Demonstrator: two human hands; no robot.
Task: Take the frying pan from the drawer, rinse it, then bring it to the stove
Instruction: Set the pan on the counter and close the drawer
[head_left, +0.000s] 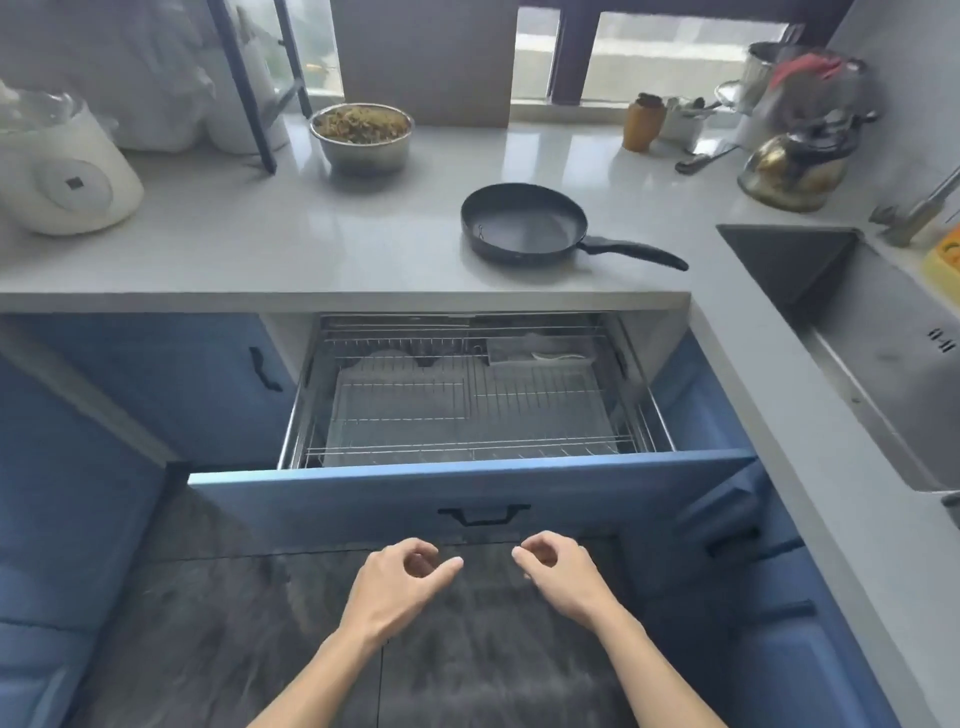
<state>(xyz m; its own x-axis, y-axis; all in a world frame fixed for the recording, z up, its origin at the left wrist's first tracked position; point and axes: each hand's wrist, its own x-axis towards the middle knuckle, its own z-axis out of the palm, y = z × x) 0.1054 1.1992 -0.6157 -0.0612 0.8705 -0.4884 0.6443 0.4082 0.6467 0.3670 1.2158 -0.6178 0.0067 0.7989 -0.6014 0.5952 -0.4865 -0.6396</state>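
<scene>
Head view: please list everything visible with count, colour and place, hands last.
frying pan: one, black, on the countertop above the open drawer, handle pointing right.
countertop: one, pale grey, L-shaped across the view.
drawer: one, blue front, pulled open under the countertop.
wire rack: one, silver, inside the drawer.
bowl: one, steel, filled with brownish food, back of the countertop.
appliance: one, white, far left.
jar: one, orange-brown, near the window.
kettle: one, brassy metal, back right.
sink: one, grey steel, right edge.
left hand: one, bare, loosely curled, holding nothing, before the drawer front.
right hand: one, bare, likewise, beside it.
</scene>
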